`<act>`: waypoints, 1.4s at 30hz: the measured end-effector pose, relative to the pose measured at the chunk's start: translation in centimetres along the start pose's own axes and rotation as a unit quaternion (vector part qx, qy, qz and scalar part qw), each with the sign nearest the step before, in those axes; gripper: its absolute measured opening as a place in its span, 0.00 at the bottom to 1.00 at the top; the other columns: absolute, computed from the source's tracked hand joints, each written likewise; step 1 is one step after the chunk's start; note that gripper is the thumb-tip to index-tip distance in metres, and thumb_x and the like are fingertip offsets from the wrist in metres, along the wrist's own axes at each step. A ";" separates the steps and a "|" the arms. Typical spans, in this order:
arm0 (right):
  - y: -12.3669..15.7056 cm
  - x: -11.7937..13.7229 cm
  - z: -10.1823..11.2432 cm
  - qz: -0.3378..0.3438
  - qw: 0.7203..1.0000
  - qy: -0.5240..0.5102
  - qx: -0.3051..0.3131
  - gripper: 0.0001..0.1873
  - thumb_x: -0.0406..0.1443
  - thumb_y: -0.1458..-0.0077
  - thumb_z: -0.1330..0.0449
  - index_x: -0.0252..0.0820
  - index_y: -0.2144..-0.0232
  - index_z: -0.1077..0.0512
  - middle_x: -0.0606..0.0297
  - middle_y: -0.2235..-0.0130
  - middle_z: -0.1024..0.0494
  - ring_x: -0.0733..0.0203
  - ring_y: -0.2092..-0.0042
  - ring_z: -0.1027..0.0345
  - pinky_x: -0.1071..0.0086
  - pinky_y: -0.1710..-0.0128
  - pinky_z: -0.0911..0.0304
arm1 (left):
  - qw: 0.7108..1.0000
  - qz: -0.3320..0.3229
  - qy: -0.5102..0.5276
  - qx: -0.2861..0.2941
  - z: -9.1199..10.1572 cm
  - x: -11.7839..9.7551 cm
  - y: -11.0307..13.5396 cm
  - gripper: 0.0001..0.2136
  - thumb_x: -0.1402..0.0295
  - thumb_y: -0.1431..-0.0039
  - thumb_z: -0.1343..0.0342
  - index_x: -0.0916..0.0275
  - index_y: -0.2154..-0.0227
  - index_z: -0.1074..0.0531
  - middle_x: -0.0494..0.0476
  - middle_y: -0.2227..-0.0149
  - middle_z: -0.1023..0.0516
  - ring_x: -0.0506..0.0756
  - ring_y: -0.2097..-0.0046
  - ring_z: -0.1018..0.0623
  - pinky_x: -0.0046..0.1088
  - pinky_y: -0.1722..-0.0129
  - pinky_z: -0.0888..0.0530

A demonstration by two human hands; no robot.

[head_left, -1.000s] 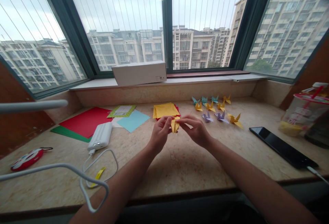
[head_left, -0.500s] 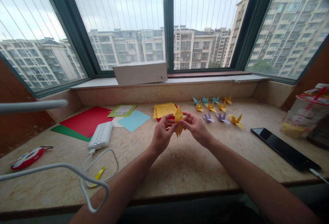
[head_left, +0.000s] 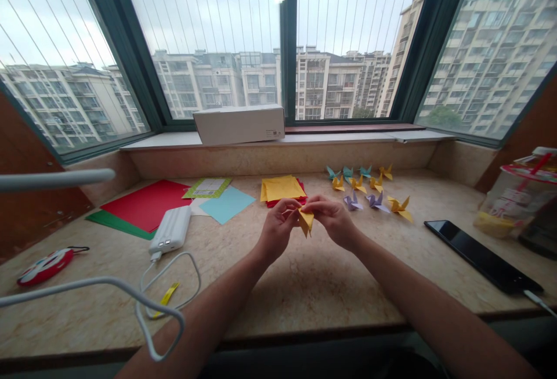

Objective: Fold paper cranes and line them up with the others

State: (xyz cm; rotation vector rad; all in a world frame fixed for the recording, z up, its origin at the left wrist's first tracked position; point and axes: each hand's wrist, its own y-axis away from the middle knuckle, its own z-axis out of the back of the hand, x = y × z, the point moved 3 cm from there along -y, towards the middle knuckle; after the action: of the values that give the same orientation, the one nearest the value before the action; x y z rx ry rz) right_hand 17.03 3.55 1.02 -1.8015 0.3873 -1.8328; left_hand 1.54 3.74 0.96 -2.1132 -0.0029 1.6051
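Between both hands, above the stone counter, is a partly folded yellow origami paper point(head_left: 306, 222) with its points hanging down. My left hand point(head_left: 278, 226) pinches its left side near the top. From the right, my right hand point(head_left: 331, 218) grips the upper edge with thumb and fingertips, which hide part of the fold. Just behind my left hand lies a stack of yellow paper point(head_left: 279, 187) on top of red paper. Several finished paper cranes stand in rows to the right, among them a purple crane point(head_left: 353, 201) and a larger yellow crane point(head_left: 400, 208).
On the left lie red paper sheets point(head_left: 148, 204), a light blue sheet point(head_left: 227, 204), a white power bank point(head_left: 170, 229) with a looped cable and a red-and-white object point(head_left: 47, 266). At right are a black phone point(head_left: 481, 256) and a plastic cup point(head_left: 505, 199).
The yellow paper's upper point, upright before, no longer stands up above the fingers. My right fingers have shifted onto the top of the fold, and both hands sit slightly lower.
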 end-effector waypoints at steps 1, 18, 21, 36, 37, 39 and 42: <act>0.0 0.1 0.1 -0.001 1.000 0.004 0.005 0.07 0.40 0.46 0.37 0.50 0.68 0.18 0.62 0.62 0.27 0.57 0.57 0.31 0.62 0.55 0.33 | 1.000 0.002 0.004 -0.002 0.0 0.0 0.0 0.12 0.61 0.47 0.35 0.62 0.67 0.29 0.53 0.67 0.24 0.52 0.66 0.22 0.28 0.67 0.22; 0.0 -0.8 -0.6 -0.036 0.997 -0.069 -0.017 0.28 0.43 0.51 0.31 0.46 0.49 0.32 0.61 0.60 0.22 0.57 0.58 0.27 0.60 0.55 0.30 | 0.999 0.004 0.001 -0.034 0.4 0.0 -0.1 0.19 0.67 0.49 0.34 0.64 0.55 0.31 0.59 0.62 0.19 0.55 0.61 0.20 0.32 0.61 0.23; 0.0 -0.8 -0.6 -0.076 0.995 -0.063 -0.001 0.23 0.45 0.50 0.32 0.43 0.52 0.26 0.59 0.60 0.20 0.55 0.56 0.25 0.57 0.52 0.30 | 0.997 -0.014 -0.063 -0.037 0.6 0.1 -0.2 0.14 0.66 0.49 0.33 0.65 0.61 0.26 0.60 0.63 0.19 0.55 0.61 0.20 0.31 0.61 0.23; -0.3 -1.1 0.0 -0.089 0.995 0.042 -0.021 0.18 0.48 0.50 0.33 0.40 0.64 0.21 0.59 0.66 0.18 0.56 0.64 0.26 0.61 0.60 0.31 | 0.990 -0.027 -0.134 -0.042 0.7 -0.2 0.0 0.12 0.61 0.45 0.37 0.66 0.70 0.24 0.58 0.70 0.19 0.55 0.66 0.20 0.31 0.64 0.22; -0.3 -1.0 -0.1 -0.084 0.995 0.055 -0.029 0.18 0.48 0.51 0.33 0.40 0.66 0.20 0.60 0.67 0.18 0.56 0.64 0.26 0.61 0.60 0.32 | 0.990 -0.025 -0.133 -0.041 0.7 -0.2 -0.1 0.12 0.61 0.45 0.37 0.67 0.71 0.25 0.57 0.71 0.20 0.55 0.67 0.20 0.30 0.65 0.22; -0.2 -0.6 -0.3 -0.083 0.994 0.059 -0.039 0.17 0.47 0.52 0.32 0.39 0.68 0.21 0.60 0.69 0.19 0.56 0.65 0.26 0.62 0.60 0.32 | 0.992 -0.012 -0.120 -0.033 0.5 -0.3 -0.1 0.12 0.61 0.45 0.37 0.67 0.72 0.26 0.57 0.73 0.21 0.54 0.69 0.21 0.30 0.67 0.22; -0.2 -0.4 -0.6 -0.102 0.993 -0.011 -0.065 0.18 0.48 0.53 0.32 0.38 0.68 0.22 0.60 0.69 0.19 0.57 0.66 0.26 0.63 0.62 0.32 | 0.998 0.001 -0.068 -0.011 0.3 -0.3 -0.1 0.13 0.61 0.42 0.40 0.67 0.63 0.26 0.58 0.70 0.19 0.55 0.68 0.19 0.32 0.67 0.21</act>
State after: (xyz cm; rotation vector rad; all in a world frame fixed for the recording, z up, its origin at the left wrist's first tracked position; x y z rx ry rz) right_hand 16.41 3.86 0.79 -2.0126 0.3296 -1.9630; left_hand 1.18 3.88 1.20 -2.0166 -0.0642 1.7553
